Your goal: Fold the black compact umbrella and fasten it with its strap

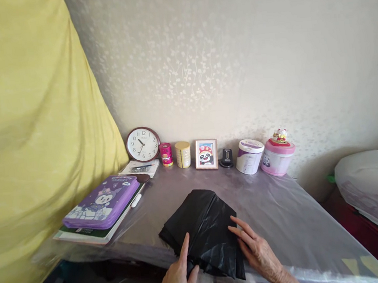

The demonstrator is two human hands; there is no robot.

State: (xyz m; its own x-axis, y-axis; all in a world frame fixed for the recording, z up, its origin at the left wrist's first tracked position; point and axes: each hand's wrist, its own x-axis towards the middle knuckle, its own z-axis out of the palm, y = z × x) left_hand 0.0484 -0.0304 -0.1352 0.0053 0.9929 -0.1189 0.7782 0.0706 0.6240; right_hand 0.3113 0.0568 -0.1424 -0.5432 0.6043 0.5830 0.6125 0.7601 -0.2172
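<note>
A folded black plastic bag (pixel 205 230) lies on the near edge of the table, creased and fanned out in layers. My left hand (pixel 179 273) is at its lower left corner, with the index finger stretched over the top and the thumb at the near edge; a fold of the bag sits between them. The other fingers of that hand are hidden. On the right side of the bag rests my right hand (pixel 257 251), its fingers spread and fingertips touching the plastic.
The table (pixel 278 217) has a clear plastic cover. A purple zip case (pixel 102 202) lies on books at left, by a yellow curtain (pixel 37 108). Along the wall stand a clock (pixel 143 144), tins, a picture frame (pixel 206 154) and tubs, including a white-lidded one (pixel 249 156).
</note>
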